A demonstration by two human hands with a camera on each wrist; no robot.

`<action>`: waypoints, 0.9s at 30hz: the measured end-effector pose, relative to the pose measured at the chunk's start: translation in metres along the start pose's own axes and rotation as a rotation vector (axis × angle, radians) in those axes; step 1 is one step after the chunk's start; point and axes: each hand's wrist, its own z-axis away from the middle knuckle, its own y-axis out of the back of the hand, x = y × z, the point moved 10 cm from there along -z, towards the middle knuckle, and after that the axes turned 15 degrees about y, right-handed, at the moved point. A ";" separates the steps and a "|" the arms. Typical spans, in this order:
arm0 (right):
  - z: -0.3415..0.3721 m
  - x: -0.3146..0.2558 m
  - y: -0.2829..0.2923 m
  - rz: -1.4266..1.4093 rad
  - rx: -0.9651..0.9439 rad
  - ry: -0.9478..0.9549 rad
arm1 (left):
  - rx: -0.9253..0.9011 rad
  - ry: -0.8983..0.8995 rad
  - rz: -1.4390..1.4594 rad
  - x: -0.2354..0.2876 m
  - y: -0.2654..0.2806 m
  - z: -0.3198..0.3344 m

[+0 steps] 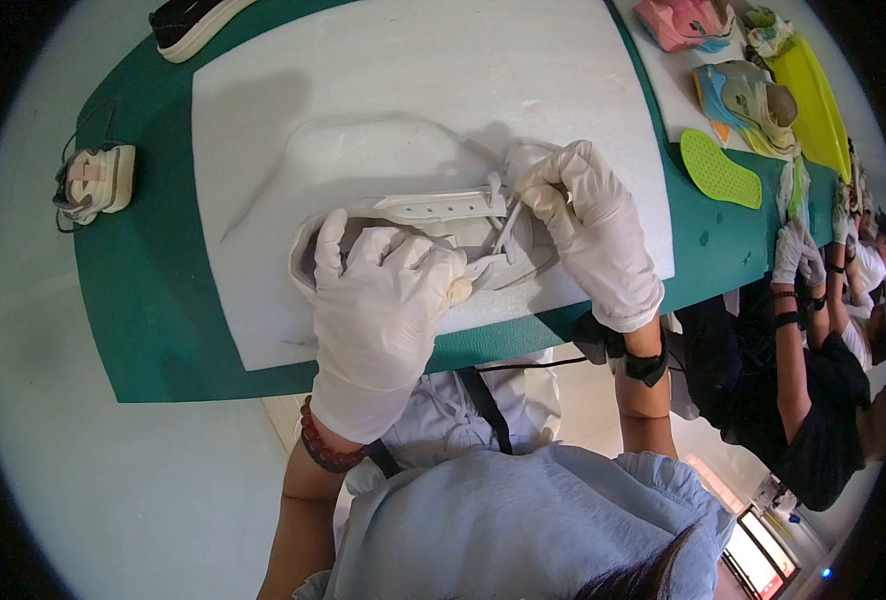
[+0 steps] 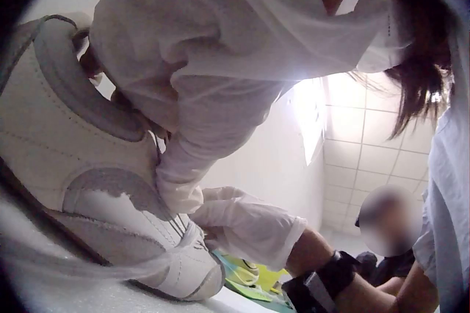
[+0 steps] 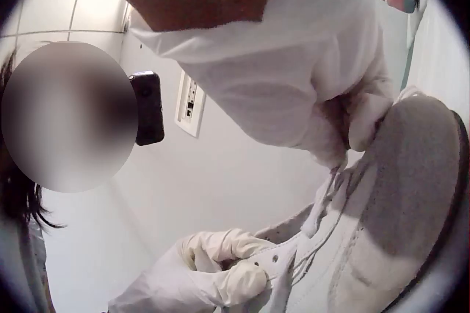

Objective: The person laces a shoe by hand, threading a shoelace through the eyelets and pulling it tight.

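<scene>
A white sneaker (image 1: 423,208) lies on the white foam sheet, heel to the left and toe to the right. My gloved left hand (image 1: 378,290) reaches over its opening. In the right wrist view, this left hand (image 3: 213,273) pinches the eyelet flap (image 3: 264,261) between thumb and fingers. At the toe end of the lacing, my gloved right hand (image 1: 593,230) pinches a white shoelace (image 3: 317,206) with thumb and fingertips. The lace runs through the lowest eyelets, while several eyelets nearer the ankle are bare. A loose lace strand (image 2: 95,269) trails beside the shoe in the left wrist view.
The white foam sheet (image 1: 413,80) covers much of a green table (image 1: 153,270). A small shoe (image 1: 98,185) sits left, a dark shoe (image 1: 193,25) at the back. To the right are a green insole (image 1: 720,170), colourful shoes (image 1: 748,100), a yellow-green tray (image 1: 811,90) and other people.
</scene>
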 end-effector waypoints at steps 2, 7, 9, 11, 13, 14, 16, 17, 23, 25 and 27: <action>-0.001 0.002 0.002 0.008 0.020 0.017 | -0.004 0.008 -0.003 0.000 0.001 0.000; -0.001 0.006 0.004 0.007 0.047 0.002 | -0.003 0.000 0.053 0.000 0.003 0.000; -0.001 0.006 0.004 0.005 0.050 -0.004 | -0.006 -0.001 0.064 0.000 0.003 0.000; -0.002 0.006 0.005 0.004 0.045 -0.025 | 0.001 -0.002 0.058 0.000 0.002 0.000; -0.002 0.008 0.005 -0.001 0.048 -0.048 | 0.006 -0.002 0.076 0.001 0.004 0.000; -0.002 0.009 0.005 -0.004 0.050 -0.059 | 0.008 -0.001 0.085 0.001 0.005 0.000; 0.000 0.012 0.004 -0.039 0.068 -0.092 | 0.017 -0.006 0.103 0.001 0.007 0.000; 0.001 0.013 0.004 -0.056 0.078 -0.108 | 0.020 -0.009 0.112 0.001 0.008 0.000; 0.006 0.026 0.012 -0.023 0.132 -0.155 | 0.008 0.013 0.048 0.002 0.004 -0.002; 0.006 0.026 0.012 -0.058 0.145 -0.174 | 0.022 -0.003 0.037 0.003 0.005 -0.001; 0.007 0.027 0.012 -0.080 0.158 -0.184 | 0.037 -0.018 0.040 0.003 0.007 0.000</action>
